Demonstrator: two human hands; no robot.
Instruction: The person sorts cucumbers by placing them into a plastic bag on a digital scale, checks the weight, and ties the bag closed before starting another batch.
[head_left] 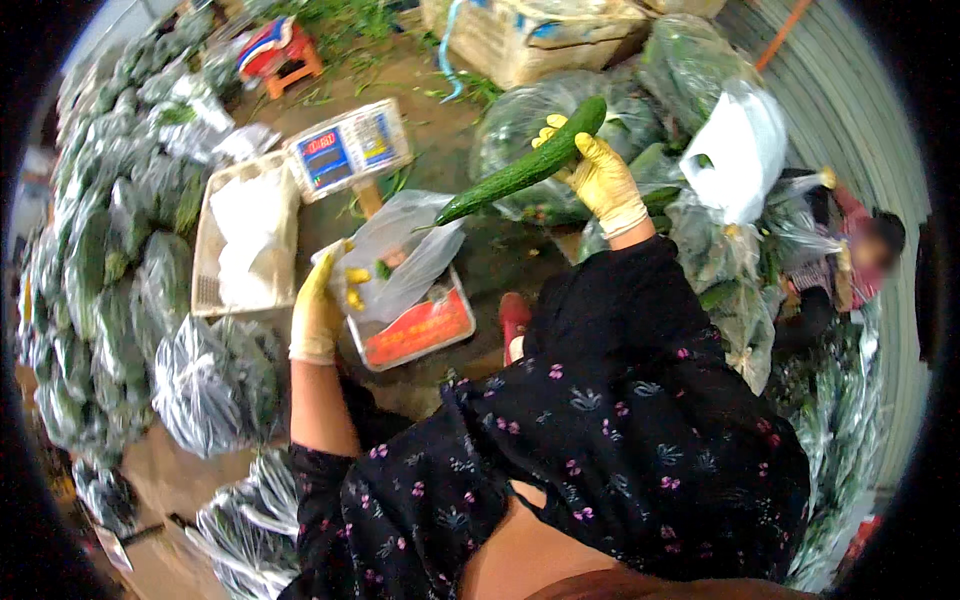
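A long, ridged green cucumber (515, 176) is in my right hand (610, 192), held near its thicker end, with the thin end slanting down toward the left. My left hand (325, 300) grips a clear plastic bag (405, 230) by its edge. The bag hangs over a weighing scale (415, 335) with a red and silver top, and something small, green and pinkish shows through or under the plastic. Both hands wear yellow gloves. The cucumber's tip reaches the bag's right edge; I cannot tell whether they touch.
Beyond the scale stands its lit display (350, 150). A beige crate (205, 270) holds white plastic bags. Bagged cucumbers are piled at the left (90, 270) and right. A foam box (540, 45) and orange stool (295, 75) stand far off. Another person (865, 245) is at the right.
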